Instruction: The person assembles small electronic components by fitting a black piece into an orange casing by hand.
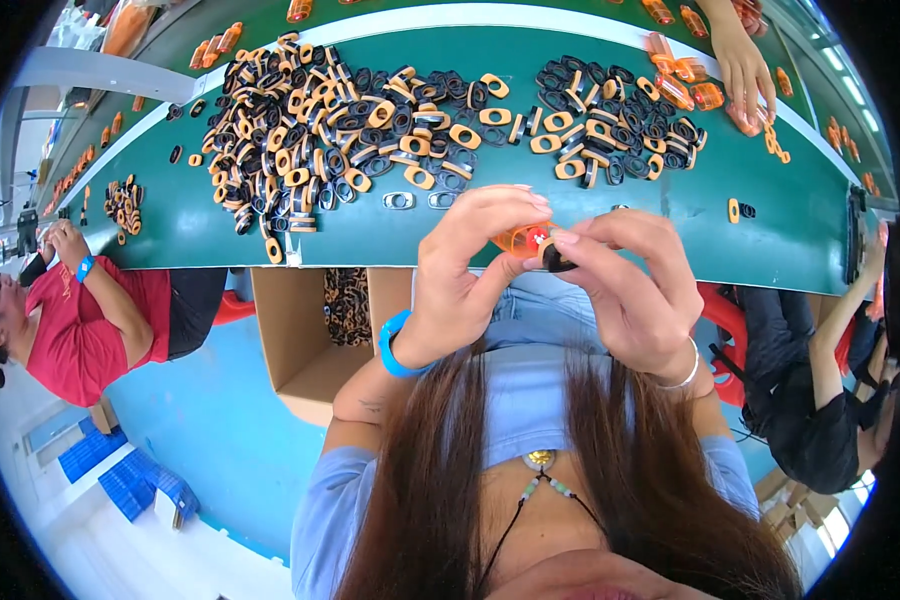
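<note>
My left hand [455, 275] pinches a translucent orange plastic piece [513, 241] just over the near edge of the green table. My right hand [645, 275] has its fingertips closed on a small black-and-orange oval part [555, 258], which meets the end of the orange piece. Fingers partly cover both. Beyond my hands lies a big heap of similar black-and-orange oval parts [300, 130], and a smaller heap [615, 125] sits to its right. A flat oval ring [399, 200] rests in front of the big heap.
Under the table edge, an open cardboard box [295, 340] holds more parts. Across the table, another person's hand [745, 80] touches orange pieces [675, 92]. Co-workers sit at left, in a red shirt [95, 330], and at right, in black clothing [800, 420].
</note>
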{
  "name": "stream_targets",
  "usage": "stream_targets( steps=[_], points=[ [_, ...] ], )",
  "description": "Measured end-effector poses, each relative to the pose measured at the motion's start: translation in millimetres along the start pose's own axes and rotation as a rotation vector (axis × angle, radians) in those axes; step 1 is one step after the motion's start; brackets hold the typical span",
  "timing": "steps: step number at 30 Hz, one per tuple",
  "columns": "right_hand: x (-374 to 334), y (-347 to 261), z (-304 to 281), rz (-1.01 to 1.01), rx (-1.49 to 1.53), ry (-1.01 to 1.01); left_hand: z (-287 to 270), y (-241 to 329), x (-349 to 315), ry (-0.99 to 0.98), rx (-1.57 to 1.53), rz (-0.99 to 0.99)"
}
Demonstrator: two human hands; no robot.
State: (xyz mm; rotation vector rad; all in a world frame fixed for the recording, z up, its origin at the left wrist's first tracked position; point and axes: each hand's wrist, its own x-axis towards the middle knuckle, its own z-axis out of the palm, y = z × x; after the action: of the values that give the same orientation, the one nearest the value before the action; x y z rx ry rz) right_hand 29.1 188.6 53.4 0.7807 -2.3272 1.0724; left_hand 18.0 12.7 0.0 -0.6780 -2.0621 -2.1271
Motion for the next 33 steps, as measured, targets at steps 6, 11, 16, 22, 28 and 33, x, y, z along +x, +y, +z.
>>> stream_targets(
  steps=[6, 11, 16, 22, 28, 33],
  points=[
    [1.6, 4.6, 6.6, -0.072, -0.003, -0.033, 4.0, 7.6, 2.2, 0.014, 0.153, 0.027],
    [1.0, 5.4, 7.7, -0.013, 0.038, -0.024, 4.4, 8.4, 3.4, 0.023, 0.181, -0.007],
    [1.2, 9.3, 6.6, 0.011, 0.099, -0.034, 6.3, 12.1, 2.7, 0.021, 0.304, -0.014],
    [0.4, 10.1, 0.6, 0.005, 0.062, -0.003, 6.8, 16.0, 5.0, 0.026, 0.413, 0.046],
    [-4.1, 7.9, -2.8, -0.019, 0.047, 0.000, 9.2, 22.0, 5.9, 0.032, 0.538, 0.177],
    [-5.5, 9.8, -3.0, -0.035, 0.041, 0.007, 11.6, 23.4, 6.3, 0.040, 0.576, 0.222]
  ],
)
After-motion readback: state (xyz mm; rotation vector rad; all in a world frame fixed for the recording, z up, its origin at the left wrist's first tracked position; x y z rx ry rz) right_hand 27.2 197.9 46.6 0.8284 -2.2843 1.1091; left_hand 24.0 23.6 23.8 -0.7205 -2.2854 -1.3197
